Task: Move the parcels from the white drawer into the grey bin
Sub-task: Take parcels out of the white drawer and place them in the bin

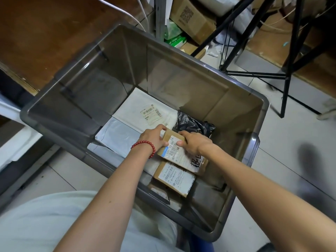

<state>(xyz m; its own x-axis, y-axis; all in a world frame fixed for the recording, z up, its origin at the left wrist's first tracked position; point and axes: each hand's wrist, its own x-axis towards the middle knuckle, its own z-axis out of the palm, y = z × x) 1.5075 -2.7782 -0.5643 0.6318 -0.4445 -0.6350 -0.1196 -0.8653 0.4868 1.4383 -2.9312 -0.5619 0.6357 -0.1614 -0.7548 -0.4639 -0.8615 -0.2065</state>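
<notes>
Head view — both hands setting a parcel down in the grey bin (116, 160).
Left hand (154, 138) and right hand (193, 144) clasp the brown box (174, 148) at its far end, over another box (173, 178) — released tilted, it could slide.

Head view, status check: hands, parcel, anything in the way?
Left hand and right hand both grip parcel, inside bin. Parcel over another box, not yet released. Black bag just beyond; nothing blocking.

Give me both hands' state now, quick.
Left hand: grips the brown box at its left end.
Right hand: grips the same brown box at its right end.
</notes>
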